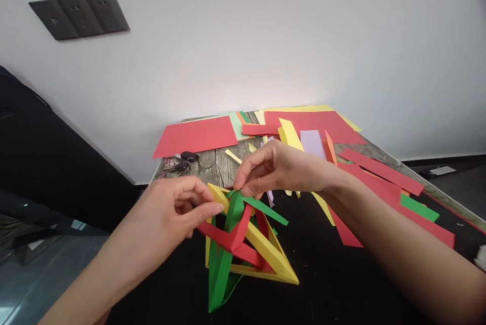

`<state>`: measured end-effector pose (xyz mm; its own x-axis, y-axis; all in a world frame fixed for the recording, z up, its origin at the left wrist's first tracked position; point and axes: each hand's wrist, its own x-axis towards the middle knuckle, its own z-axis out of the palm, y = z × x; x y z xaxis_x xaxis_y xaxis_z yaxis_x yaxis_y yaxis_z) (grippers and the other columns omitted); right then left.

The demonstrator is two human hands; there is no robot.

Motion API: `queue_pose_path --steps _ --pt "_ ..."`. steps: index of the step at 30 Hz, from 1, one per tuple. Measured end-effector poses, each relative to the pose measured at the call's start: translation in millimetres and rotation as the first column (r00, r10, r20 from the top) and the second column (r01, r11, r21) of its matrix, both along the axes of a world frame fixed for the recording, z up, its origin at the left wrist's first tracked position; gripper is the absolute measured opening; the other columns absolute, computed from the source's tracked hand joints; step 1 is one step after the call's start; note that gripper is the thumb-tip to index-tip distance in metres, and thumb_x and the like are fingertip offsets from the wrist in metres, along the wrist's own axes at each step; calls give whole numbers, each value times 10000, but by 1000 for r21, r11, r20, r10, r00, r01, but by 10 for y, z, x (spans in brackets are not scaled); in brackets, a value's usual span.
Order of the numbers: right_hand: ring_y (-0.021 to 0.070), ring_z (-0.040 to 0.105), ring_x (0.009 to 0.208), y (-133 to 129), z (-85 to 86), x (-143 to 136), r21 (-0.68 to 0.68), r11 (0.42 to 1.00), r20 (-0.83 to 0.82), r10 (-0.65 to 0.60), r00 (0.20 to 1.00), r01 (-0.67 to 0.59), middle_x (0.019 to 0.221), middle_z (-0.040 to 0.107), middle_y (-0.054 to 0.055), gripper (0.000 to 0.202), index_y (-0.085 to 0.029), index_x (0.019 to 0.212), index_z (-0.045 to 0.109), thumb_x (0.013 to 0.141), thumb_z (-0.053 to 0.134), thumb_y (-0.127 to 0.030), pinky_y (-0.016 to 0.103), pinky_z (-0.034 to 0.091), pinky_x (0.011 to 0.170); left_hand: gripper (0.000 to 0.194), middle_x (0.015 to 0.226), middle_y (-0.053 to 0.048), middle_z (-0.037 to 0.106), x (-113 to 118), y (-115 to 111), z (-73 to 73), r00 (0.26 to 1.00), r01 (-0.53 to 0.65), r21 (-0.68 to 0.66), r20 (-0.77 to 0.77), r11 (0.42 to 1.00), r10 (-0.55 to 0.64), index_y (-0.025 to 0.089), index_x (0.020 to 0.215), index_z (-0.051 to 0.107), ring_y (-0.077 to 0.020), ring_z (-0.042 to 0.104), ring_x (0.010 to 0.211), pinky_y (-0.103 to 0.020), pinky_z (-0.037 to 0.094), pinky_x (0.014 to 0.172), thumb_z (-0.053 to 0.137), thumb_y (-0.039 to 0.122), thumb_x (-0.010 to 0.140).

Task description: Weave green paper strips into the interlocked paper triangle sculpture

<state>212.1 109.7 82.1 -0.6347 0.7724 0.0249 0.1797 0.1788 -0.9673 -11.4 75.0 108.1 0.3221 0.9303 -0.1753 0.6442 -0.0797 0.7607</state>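
A star-like model of interlaced folded paper strips (261, 246) in red, yellow and green sits low in the middle, over the black surface. My left hand (180, 206) pinches its yellow upper corner between thumb and fingertips. With thumb and index finger, my right hand (268, 170) grips the top of a green strip (235, 211) where it meets the other bands. A loose green end (268, 209) sticks out to the right below that hand. The fingertips partly hide the folds at the top.
Red sheets (197, 137) lie at the back of the wood-grain table (216, 163). Keys with black fobs (186, 159) rest at the left. Red strips (383, 170), a lilac piece (312, 144) and yellow scraps spread to the right. A black socket panel (79, 14) is on the white wall.
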Motion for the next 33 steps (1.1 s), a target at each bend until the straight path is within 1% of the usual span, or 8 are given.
queue_pose_path --steps 4,7,9,13,15,22,28,33 --pt "97 641 627 29 3 -14 -13 1000 -7 22 1000 -22 642 682 -25 112 -184 831 747 741 773 -246 195 490 561 277 573 53 641 26 -41 -120 997 -37 -129 67 991 46 193 732 577 -37 386 342 -163 308 370 683 448 745" --pt "102 666 649 50 18 -28 -38 999 -14 26 1000 -27 657 697 -25 85 -189 810 750 731 775 -210 201 518 596 312 547 56 648 47 -45 -194 994 -32 -199 100 980 53 190 757 544 -22 354 284 -166 251 362 664 478 771" --pt "101 669 644 62 26 -34 -58 998 -18 31 999 -32 652 699 -30 86 -189 795 749 716 783 -199 199 525 594 322 495 77 616 53 -41 -227 988 -43 -202 135 978 72 189 754 526 -12 339 265 -162 249 370 671 476 774" --pt "96 657 629 88 19 -34 -59 997 -29 57 998 -59 655 697 -37 120 -188 803 751 698 802 -212 193 524 578 352 404 124 525 71 -51 -254 963 -115 -184 220 976 155 200 725 456 -12 326 246 -137 219 348 704 449 745" --pt "90 644 626 108 6 -27 -45 996 -33 79 996 -80 661 686 -37 127 -189 825 755 710 797 -221 190 524 577 362 406 124 532 89 -63 -251 957 -125 -190 235 974 168 203 715 433 -12 330 245 -127 201 335 711 435 736" --pt "108 660 716 199 -8 -16 -78 981 -28 175 984 -177 810 707 1 161 -197 855 761 717 804 -269 222 560 654 363 430 114 556 139 -55 -256 952 -111 -193 260 975 160 198 685 414 -12 368 257 -106 230 316 735 365 710" --pt "110 679 721 184 56 -35 -57 986 40 159 987 -156 783 714 -3 156 -191 848 749 722 795 -270 215 564 662 342 453 103 588 89 -40 -275 947 -66 -205 295 976 126 192 701 440 -14 411 260 -98 283 324 732 368 732" --pt "100 684 668 165 98 -50 -59 988 96 148 984 -143 714 711 -23 128 -190 848 737 740 773 -248 203 565 641 328 549 66 669 92 -41 -275 944 -66 -212 304 975 130 194 754 489 -32 449 286 -110 320 313 782 317 673"
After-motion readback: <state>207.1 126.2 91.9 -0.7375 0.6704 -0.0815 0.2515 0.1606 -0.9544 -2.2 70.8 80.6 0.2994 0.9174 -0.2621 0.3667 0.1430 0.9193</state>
